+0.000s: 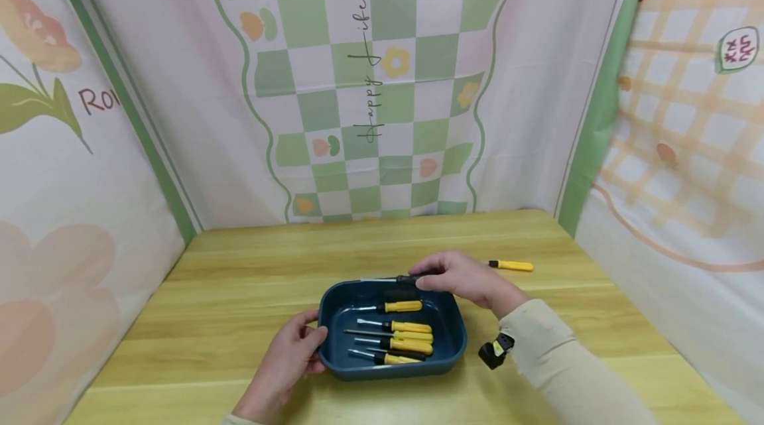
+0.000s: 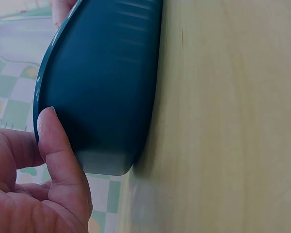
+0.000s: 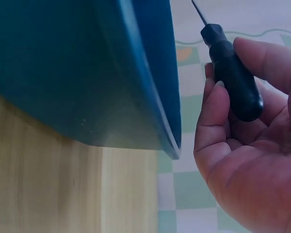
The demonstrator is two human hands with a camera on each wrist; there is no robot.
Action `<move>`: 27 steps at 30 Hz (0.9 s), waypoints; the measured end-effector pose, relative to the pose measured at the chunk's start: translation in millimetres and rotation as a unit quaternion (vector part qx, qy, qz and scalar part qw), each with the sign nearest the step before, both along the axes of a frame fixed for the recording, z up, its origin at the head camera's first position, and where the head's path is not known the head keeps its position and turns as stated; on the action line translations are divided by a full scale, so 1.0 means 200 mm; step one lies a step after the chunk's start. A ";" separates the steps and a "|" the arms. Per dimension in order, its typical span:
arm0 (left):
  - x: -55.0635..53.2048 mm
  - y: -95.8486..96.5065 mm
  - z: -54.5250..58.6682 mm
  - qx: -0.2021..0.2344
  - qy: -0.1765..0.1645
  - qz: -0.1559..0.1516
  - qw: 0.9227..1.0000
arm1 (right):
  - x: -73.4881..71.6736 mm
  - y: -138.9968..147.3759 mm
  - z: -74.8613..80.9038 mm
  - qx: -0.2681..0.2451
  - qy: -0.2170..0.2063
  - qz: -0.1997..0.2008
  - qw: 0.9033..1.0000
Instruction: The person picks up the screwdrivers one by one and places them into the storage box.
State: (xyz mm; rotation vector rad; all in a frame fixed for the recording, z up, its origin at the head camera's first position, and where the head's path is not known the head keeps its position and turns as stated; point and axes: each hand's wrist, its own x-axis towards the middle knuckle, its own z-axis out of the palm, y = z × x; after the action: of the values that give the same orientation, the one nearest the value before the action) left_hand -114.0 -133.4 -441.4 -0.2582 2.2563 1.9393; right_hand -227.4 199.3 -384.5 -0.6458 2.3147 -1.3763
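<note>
A dark blue tray [image 1: 334, 300] sits on the wooden table and holds several yellow-handled screwdrivers [image 1: 400, 335]. My right hand [image 1: 459, 276] hovers over the tray's far rim and grips a black-handled screwdriver [image 1: 401, 278], its shaft pointing left. In the right wrist view the fingers curl round that black handle [image 3: 235, 80] beside the tray wall [image 3: 87, 73]. My left hand [image 1: 292, 355] holds the tray's near left corner, thumb on the rim [image 2: 56, 141]; the left wrist view shows the tray's outer wall [image 2: 106, 82].
One more yellow-handled screwdriver [image 1: 510, 266] lies on the table [image 1: 239, 279] behind the right hand. Patterned cloth walls [image 1: 382, 80] close in the table at the back and both sides. A small black and yellow device [image 1: 495, 351] hangs at my right wrist.
</note>
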 end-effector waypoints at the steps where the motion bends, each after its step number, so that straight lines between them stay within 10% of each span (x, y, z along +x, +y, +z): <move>1: 0.00 0.00 0.00 0.000 0.000 0.001 1.000 | 0.00 0.00 0.00 0.002 0.004 0.003 1.000; 27: -0.01 0.03 -0.01 0.005 0.009 0.012 1.000 | 0.02 -0.10 -0.03 0.088 0.056 0.021 0.994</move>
State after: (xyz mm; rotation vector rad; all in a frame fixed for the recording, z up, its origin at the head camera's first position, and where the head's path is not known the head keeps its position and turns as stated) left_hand -116.1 -127.7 -443.2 -0.2698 2.2634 1.9726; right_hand -222.8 180.1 -391.4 -0.7275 2.4609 -1.1277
